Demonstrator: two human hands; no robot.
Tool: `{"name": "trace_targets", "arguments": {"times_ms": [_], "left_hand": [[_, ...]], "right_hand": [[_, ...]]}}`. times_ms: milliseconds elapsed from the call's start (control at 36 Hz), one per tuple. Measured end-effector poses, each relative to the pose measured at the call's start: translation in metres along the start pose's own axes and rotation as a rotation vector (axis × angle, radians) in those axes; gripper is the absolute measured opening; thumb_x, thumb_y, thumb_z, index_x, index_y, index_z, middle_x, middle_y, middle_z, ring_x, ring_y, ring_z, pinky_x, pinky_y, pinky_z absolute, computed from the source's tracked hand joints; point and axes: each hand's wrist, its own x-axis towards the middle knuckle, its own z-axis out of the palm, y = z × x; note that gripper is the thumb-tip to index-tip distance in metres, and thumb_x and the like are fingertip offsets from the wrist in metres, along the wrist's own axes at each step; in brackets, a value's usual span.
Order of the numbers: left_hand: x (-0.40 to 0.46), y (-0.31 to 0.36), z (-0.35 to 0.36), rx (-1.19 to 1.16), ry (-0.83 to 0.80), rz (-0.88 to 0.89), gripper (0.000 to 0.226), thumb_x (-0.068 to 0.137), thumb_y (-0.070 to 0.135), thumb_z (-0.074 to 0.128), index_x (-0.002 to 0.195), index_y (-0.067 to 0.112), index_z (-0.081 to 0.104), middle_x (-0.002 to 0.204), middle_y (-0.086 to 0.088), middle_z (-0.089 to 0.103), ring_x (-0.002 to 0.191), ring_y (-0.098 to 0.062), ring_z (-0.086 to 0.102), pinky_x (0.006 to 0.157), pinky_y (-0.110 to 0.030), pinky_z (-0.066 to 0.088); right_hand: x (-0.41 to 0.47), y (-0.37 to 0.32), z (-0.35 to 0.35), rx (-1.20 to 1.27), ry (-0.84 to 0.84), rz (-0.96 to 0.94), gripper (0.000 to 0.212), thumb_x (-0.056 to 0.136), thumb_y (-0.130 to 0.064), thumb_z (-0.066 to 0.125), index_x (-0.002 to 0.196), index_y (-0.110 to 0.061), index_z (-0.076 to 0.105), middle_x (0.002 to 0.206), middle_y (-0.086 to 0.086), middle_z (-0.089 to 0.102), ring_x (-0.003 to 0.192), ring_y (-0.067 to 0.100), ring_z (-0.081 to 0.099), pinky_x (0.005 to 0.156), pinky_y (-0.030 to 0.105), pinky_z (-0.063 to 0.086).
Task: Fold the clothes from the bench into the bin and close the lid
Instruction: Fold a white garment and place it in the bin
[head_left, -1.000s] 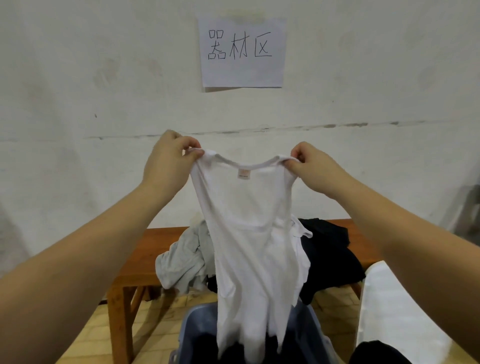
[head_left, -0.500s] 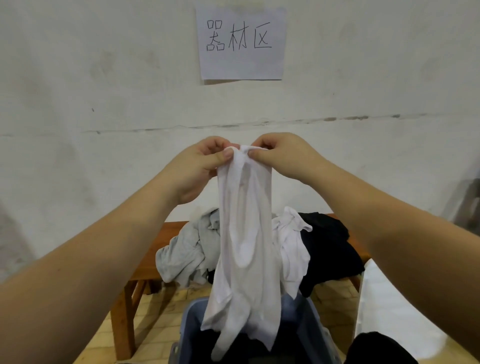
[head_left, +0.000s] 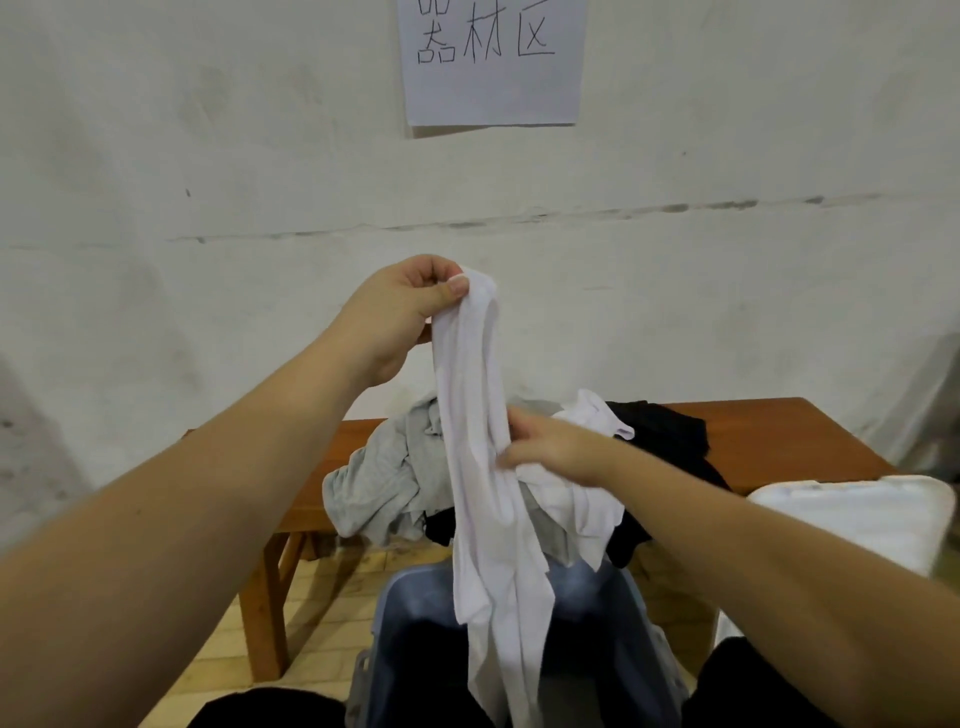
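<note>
Left hand: the left hand (head_left: 397, 306) is raised high before the wall, thumb and fingers (head_left: 457, 285) pinching the top of the white top (head_left: 475, 467).
Right hand: the right hand (head_left: 553, 449) is lower, at mid-length of the same garment, its fingers closed around the cloth from the right.
White top: folded lengthwise into a narrow strip, it hangs straight down from the left hand, its lower end dangling into the bin (head_left: 410, 618).
Bin: blue-grey, open, on the floor near the person, just in front of the bench (head_left: 779, 441); something dark lies inside.
Bench: brown wood, against the far wall, carrying a heap of clothes: a grey garment (head_left: 379, 483) on the left, a white garment (head_left: 582, 499) in the middle, a black garment (head_left: 670, 441) on the right.
Lid: the white lid (head_left: 857, 514) sits at the right, near the bench end, off the bin.
Wall: a paper sign (head_left: 491, 62) with handwritten characters is stuck up above.
</note>
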Motion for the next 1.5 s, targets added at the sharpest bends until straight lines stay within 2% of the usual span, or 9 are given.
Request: {"name": "trace_targets", "arguments": {"times_ms": [111,333,528,667,889,1139,1278,1361,1500], "left_hand": [[0.000,0.002,-0.007,0.016,0.078,0.026,0.013,0.097,0.014,0.060,0.085,0.016,0.062,0.080,0.003,0.061,0.074,-0.014,0.057,0.070,-0.027,0.050],[0.000,0.004,-0.027,0.008,0.179,0.049,0.015,0.097,0.015,0.061,0.082,0.019,0.062,0.078,0.006,0.065,0.071,-0.011,0.059,0.069,-0.028,0.050],[-0.002,0.001,-0.044,0.033,0.244,0.041,0.017,0.096,0.016,0.062,0.080,0.021,0.062,0.081,0.004,0.063,0.076,-0.015,0.058,0.073,-0.033,0.049],[-0.004,-0.004,-0.050,0.047,0.255,0.030,0.015,0.096,0.017,0.062,0.082,0.021,0.063,0.080,0.005,0.064,0.072,-0.012,0.059,0.072,-0.032,0.050],[-0.005,-0.012,-0.051,0.084,0.249,0.008,0.014,0.096,0.018,0.062,0.082,0.020,0.064,0.081,0.004,0.065,0.074,-0.013,0.060,0.073,-0.033,0.052],[-0.010,-0.019,-0.071,0.069,0.301,-0.040,0.015,0.096,0.018,0.062,0.082,0.020,0.064,0.083,0.002,0.064,0.077,-0.015,0.060,0.077,-0.036,0.053],[-0.011,-0.021,-0.070,0.052,0.304,-0.039,0.017,0.096,0.019,0.063,0.079,0.022,0.064,0.081,0.004,0.064,0.076,-0.014,0.060,0.069,-0.033,0.052],[-0.012,-0.019,-0.058,0.036,0.279,-0.023,0.015,0.095,0.020,0.063,0.080,0.022,0.065,0.081,0.004,0.065,0.077,-0.015,0.061,0.070,-0.033,0.052],[-0.009,-0.008,-0.033,-0.094,0.220,-0.027,0.008,0.095,0.021,0.063,0.089,0.019,0.068,0.080,0.005,0.068,0.074,-0.013,0.062,0.067,-0.028,0.050]], "right_hand": [[0.000,0.036,0.031,-0.216,-0.090,0.114,0.055,0.090,-0.037,0.066,0.140,-0.025,0.045,0.132,-0.010,0.057,0.119,0.011,0.056,0.103,0.030,0.044],[-0.002,0.085,0.028,-0.482,0.007,0.313,0.008,0.095,-0.035,0.055,0.099,-0.030,0.061,0.101,-0.007,0.065,0.094,0.014,0.059,0.084,0.027,0.039],[-0.013,0.087,0.001,-0.439,0.180,0.312,0.037,0.091,-0.039,0.064,0.067,-0.021,0.043,0.073,-0.003,0.065,0.072,0.015,0.061,0.069,0.028,0.043],[-0.021,0.082,-0.005,-0.457,0.184,0.295,0.020,0.090,-0.034,0.065,0.082,-0.026,0.049,0.083,-0.007,0.060,0.075,0.011,0.056,0.069,0.021,0.043],[-0.026,0.068,0.009,-0.255,0.069,0.349,0.044,0.087,-0.052,0.067,0.114,-0.017,0.064,0.107,0.000,0.069,0.085,0.010,0.062,0.081,0.023,0.047],[-0.033,0.074,-0.016,0.108,0.224,0.274,0.035,0.095,-0.047,0.059,0.104,-0.015,0.065,0.117,-0.001,0.065,0.111,0.018,0.060,0.096,0.032,0.051],[-0.031,0.078,-0.024,-0.363,0.454,0.331,0.029,0.090,-0.041,0.063,0.080,-0.017,0.050,0.078,-0.003,0.057,0.070,0.013,0.052,0.064,0.028,0.040],[-0.033,0.063,-0.021,-0.394,0.462,0.237,0.015,0.093,-0.042,0.060,0.085,-0.030,0.058,0.082,-0.011,0.063,0.074,0.009,0.055,0.068,0.025,0.042],[-0.039,0.039,-0.012,0.138,0.376,0.042,0.017,0.098,-0.025,0.059,0.108,-0.029,0.072,0.111,-0.014,0.069,0.106,0.003,0.061,0.086,0.018,0.045]]}}
